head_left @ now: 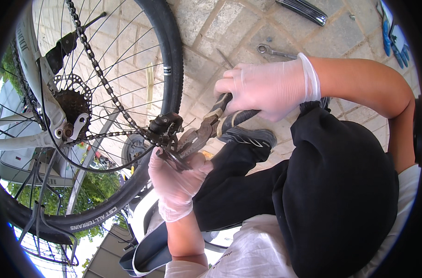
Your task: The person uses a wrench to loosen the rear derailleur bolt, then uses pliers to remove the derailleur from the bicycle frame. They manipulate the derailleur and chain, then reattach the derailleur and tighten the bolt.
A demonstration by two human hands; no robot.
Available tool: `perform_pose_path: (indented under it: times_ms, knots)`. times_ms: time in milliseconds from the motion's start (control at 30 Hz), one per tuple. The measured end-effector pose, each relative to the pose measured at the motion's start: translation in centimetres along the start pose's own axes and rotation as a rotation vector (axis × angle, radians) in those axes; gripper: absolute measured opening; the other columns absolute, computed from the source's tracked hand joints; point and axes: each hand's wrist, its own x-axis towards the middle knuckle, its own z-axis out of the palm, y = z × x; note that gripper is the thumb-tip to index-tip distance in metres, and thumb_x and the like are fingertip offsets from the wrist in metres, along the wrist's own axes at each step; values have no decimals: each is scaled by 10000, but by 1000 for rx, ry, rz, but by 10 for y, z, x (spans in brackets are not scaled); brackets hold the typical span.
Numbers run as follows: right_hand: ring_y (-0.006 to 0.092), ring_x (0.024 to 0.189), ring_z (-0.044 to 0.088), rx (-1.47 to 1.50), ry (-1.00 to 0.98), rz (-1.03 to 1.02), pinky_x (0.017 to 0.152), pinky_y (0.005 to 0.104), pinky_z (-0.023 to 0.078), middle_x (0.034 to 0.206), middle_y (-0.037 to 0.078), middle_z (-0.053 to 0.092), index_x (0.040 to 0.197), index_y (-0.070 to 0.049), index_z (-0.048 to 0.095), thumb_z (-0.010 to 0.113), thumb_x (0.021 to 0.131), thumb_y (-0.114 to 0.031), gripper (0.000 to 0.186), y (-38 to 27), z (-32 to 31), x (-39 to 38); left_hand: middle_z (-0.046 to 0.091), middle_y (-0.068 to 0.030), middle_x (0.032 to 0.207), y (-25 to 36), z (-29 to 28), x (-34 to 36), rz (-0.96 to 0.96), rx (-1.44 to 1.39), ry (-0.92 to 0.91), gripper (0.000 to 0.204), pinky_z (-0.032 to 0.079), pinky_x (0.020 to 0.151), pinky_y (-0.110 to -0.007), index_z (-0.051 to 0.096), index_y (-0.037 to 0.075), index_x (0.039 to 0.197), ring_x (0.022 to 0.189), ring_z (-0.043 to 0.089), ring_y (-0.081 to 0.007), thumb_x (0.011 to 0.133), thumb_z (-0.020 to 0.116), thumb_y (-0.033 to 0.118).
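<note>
My right hand [266, 88], in a thin clear glove, is closed round the dark and tan handles of a pair of pliers [202, 132]. The jaws of the pliers reach to the rear derailleur [166, 127], close beside its cage; whether they bite on it I cannot tell. Also gloved, my left hand [179, 178] has its fingers closed on the lower part of the derailleur cage [176, 160], just below the jaws. The bicycle chain [106, 88] runs from the derailleur up past the spokes, and another length goes to the rear cassette [72, 106].
The bicycle's rear wheel [174, 69] and pale frame [34, 69] fill the left side. On the paving lie a ring spanner [271, 50], a black elongated object [303, 10] and blue gloves [395, 44]. My black-clad legs [238, 185] and shoe [250, 135] are close below the pliers.
</note>
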Motion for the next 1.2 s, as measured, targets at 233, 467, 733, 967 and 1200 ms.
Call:
perform_pose_path:
  times_ms: [233,467,733,967,1200]
  knots:
    - [256,1014,567,-339,220,4,886,385,466,1075,119,567,876,-61,698,661,703,-108,183,-5,11,2,493,-13,788,1,0,1,13,-35,17,486,329,678,-347,610,76,1116,630,368,-157,842,601,477]
    - [262,1044,557,-168,230,-21,898,438,456,1118,113,562,849,-67,693,682,661,-105,192,0,19,2,528,-26,832,3,-5,4,-4,-16,-30,469,343,685,-356,604,71,1115,635,381,-159,865,571,466]
    - [267,1027,558,-262,201,18,882,434,459,1119,97,564,819,-92,697,674,685,-123,140,-2,14,3,538,-46,835,3,-4,4,8,-13,-21,473,348,672,-361,597,51,1118,633,395,-177,871,570,454]
    - [272,1011,576,-206,262,-46,870,397,476,1120,128,565,892,-63,693,634,727,-92,178,0,14,3,533,-40,828,2,-4,5,13,-14,-37,518,351,673,-360,596,49,1172,652,419,-178,874,566,473]
    - [289,1026,529,131,-99,16,855,394,462,1032,129,505,871,-25,669,673,628,-41,243,3,-3,4,535,-32,829,3,-10,5,-14,-14,-85,543,351,674,-360,568,50,1236,642,397,-170,883,547,461]
